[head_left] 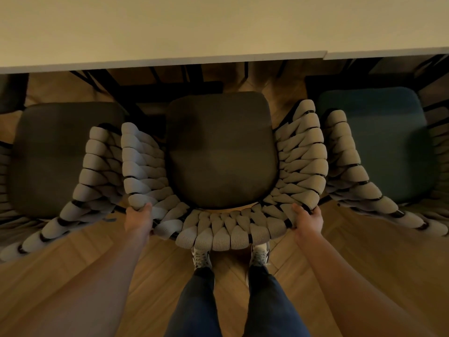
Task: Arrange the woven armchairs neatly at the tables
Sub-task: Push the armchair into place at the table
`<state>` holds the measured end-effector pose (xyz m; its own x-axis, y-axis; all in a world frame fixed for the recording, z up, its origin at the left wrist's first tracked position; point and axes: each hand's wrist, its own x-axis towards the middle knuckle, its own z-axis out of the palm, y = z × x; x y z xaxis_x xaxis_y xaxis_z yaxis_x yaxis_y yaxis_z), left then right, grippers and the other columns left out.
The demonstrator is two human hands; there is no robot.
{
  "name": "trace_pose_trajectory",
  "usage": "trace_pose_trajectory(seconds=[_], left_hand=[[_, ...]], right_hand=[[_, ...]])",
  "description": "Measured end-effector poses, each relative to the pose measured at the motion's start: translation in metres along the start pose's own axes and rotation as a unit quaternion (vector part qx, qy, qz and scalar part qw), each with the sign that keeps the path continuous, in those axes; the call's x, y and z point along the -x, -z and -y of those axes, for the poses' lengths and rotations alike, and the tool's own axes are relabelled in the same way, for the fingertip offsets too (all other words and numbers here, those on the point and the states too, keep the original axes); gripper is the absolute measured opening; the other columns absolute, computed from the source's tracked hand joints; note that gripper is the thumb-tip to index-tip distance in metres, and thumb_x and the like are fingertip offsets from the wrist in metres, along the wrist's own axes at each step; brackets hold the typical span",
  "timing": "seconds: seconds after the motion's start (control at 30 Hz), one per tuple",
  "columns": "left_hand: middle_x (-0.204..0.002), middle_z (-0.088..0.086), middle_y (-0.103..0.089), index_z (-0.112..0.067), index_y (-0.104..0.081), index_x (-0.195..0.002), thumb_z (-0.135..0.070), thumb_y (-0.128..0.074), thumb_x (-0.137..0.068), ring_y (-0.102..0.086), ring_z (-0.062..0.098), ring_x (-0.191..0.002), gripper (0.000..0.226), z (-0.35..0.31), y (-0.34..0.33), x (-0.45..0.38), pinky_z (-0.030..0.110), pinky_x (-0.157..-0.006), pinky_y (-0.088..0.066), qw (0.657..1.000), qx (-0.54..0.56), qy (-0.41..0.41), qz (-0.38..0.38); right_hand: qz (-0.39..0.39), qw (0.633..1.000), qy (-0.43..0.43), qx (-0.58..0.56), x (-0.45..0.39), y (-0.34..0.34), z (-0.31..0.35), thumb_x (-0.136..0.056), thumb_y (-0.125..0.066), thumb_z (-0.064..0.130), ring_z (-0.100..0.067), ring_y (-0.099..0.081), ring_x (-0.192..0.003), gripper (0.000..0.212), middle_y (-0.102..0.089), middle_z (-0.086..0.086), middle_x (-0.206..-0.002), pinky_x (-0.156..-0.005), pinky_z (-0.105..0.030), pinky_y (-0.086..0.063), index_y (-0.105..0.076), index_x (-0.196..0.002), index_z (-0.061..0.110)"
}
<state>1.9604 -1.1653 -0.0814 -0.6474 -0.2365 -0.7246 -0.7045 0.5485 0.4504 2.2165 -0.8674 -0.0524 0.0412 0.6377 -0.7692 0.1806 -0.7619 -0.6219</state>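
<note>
1. The person is standing directly behind the middle woven armchair (222, 152), shoes tucked just under its curved back.
2. The left hand (139, 218) is gripping the back rail at its left bend, and the right hand (308, 218) is gripping it at the right bend; each grip is clamped on the woven rim.
3. The step in hand is probably the squaring-up of this chair: it is sitting between a grey-cushioned neighbour (65, 159) and a teal-cushioned neighbour (379, 144), its arms nearly touching theirs.
4. Its front is lying close to the near edge of the tabletop (170, 27), roughly below the seam where a second tabletop (388, 23) is joining.
5. The next move is calling for an even, straight push from both hands, keeping clear of the neighbouring arms.
6. No brands, labels or writing are showing in this dim view.
</note>
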Motion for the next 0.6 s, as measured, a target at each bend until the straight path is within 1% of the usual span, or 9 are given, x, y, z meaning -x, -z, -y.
trace_pose_trajectory(seconds=[0.13, 0.33, 0.43, 0.53, 0.6], left_hand=[[-0.146, 0.019, -0.043, -0.016, -0.021, -0.154, -0.043, -0.058, -0.096, -0.052, 0.044, -0.121, 0.074, 0.0, -0.002, -0.001, 0.063, -0.09, -0.052, 1.0, -0.01, -0.003, -0.001], [-0.145, 0.019, -0.044, -0.016, -0.026, -0.152, -0.043, -0.057, -0.097, -0.052, 0.044, -0.121, 0.069, 0.0, -0.003, -0.005, 0.061, -0.087, -0.054, 1.0, -0.02, -0.005, -0.009], [-0.145, 0.019, -0.043, -0.014, -0.027, -0.151, -0.039, -0.055, -0.099, -0.05, 0.044, -0.122, 0.064, 0.003, -0.002, -0.011, 0.06, -0.09, -0.053, 1.0, -0.024, -0.006, -0.014], [-0.144, 0.02, -0.045, -0.012, -0.026, -0.152, -0.039, -0.055, -0.099, -0.051, 0.044, -0.12, 0.066, 0.002, 0.0, -0.012, 0.062, -0.092, -0.051, 0.999, -0.023, -0.006, -0.022], [-0.141, 0.02, -0.047, -0.011, -0.029, -0.15, -0.04, -0.056, -0.098, -0.053, 0.044, -0.118, 0.065, -0.001, 0.002, -0.012, 0.061, -0.091, -0.051, 0.999, -0.026, -0.01, -0.025]], right_hand=[[-0.002, 1.0, 0.0, -0.003, -0.003, 0.002, 0.002, -0.093, -0.064, 0.004, -0.026, -0.06, -0.107, 0.05, -0.061, -0.002, -0.111, -0.095, -0.049, -0.053, -0.049, -0.139, 0.018], [-0.001, 1.0, -0.002, 0.002, -0.001, 0.001, 0.001, -0.093, -0.064, 0.006, -0.028, -0.061, -0.111, 0.053, -0.062, -0.005, -0.119, -0.096, -0.052, -0.052, -0.048, -0.141, 0.021], [0.002, 1.0, -0.002, 0.003, 0.001, 0.0, -0.001, -0.093, -0.064, 0.006, -0.028, -0.061, -0.109, 0.053, -0.062, -0.006, -0.122, -0.093, -0.049, -0.054, -0.048, -0.142, 0.02], [0.008, 1.0, -0.006, -0.004, 0.004, 0.0, -0.003, -0.094, -0.063, 0.005, -0.026, -0.061, -0.106, 0.052, -0.062, -0.006, -0.12, -0.087, -0.043, -0.055, -0.047, -0.141, 0.019], [0.009, 1.0, -0.007, -0.003, 0.004, -0.001, -0.004, -0.094, -0.063, 0.005, -0.026, -0.061, -0.107, 0.052, -0.061, -0.006, -0.122, -0.088, -0.044, -0.054, -0.047, -0.141, 0.019]])
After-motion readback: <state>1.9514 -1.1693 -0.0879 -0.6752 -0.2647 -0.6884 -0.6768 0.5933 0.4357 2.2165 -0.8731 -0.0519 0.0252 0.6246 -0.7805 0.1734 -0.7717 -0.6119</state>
